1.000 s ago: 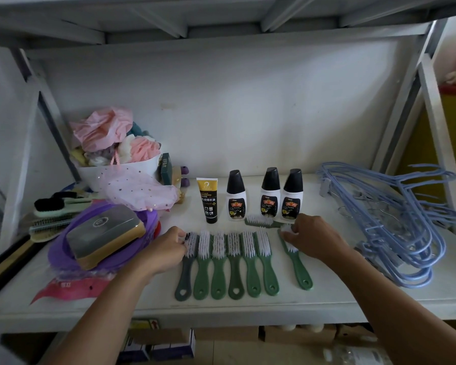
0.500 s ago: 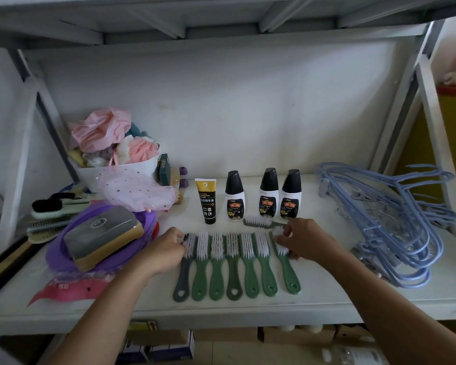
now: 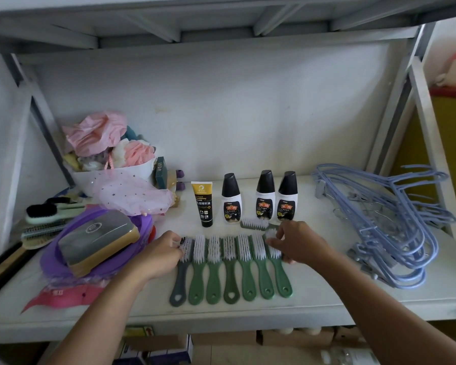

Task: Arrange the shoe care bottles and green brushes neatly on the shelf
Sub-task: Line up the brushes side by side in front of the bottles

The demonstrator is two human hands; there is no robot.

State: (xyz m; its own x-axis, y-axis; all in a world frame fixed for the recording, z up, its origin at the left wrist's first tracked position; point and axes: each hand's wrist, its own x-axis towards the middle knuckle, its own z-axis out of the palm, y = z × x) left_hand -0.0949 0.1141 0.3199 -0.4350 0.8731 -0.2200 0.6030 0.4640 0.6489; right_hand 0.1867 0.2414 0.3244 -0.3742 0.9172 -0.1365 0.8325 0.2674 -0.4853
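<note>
Several green brushes point(image 3: 229, 270) lie side by side on the white shelf point(image 3: 327, 301), bristles up and handles toward me. My left hand point(image 3: 158, 255) touches the head of the leftmost, greyer brush point(image 3: 181, 280). My right hand point(image 3: 294, 242) holds the head of the rightmost brush point(image 3: 279, 272), which lies against the row. One more green brush point(image 3: 254, 223) lies crosswise behind the row. Behind it stand three white shoe care bottles with black caps point(image 3: 265, 197) and a black and yellow tube point(image 3: 203, 204).
A pile of blue hangers point(image 3: 395, 225) fills the right of the shelf. At the left lie a purple bag with a grey and gold brush box point(image 3: 98, 241), other brushes point(image 3: 45, 213) and a white tub of pink cloths point(image 3: 111, 159). Cardboard boxes sit on the level below.
My right hand has slid the rightmost brush leftward and straightened it until it lies parallel against the row. My left hand has stayed at the leftmost brush.
</note>
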